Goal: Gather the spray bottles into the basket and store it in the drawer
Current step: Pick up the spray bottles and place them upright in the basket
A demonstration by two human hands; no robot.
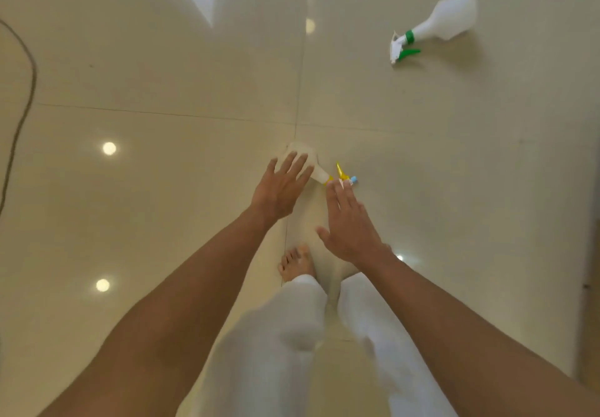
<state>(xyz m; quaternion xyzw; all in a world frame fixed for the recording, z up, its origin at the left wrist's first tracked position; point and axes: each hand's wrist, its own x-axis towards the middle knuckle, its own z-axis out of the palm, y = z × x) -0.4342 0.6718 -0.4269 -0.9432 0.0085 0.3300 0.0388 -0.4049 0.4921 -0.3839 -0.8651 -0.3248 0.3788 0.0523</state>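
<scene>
Left hand (281, 186) flat, fingers spread and straight, over the body of the yellow-trigger spray bottle (316, 171); can't tell if it's touching. Right hand (349, 222) also flat, fingers together, tips at the spray head, gripping nothing. The bottle lies on its side on the glossy floor tile (194, 75), just ahead of a bare foot (297, 262). My read: thin translucent plastic, looks empty, so light, a bit squashy in the body, and it'll skate on that tile if nudged. Best hold is the neck under the trigger, or wrap the waist; don't lift by the trigger lever. The green-trigger spray bottle (435, 25) is also on its side, well apart at far right, with an open path to it. A dark cable (26, 92) runs along the left edge, clear of both. Basket and drawer not in view.
</scene>
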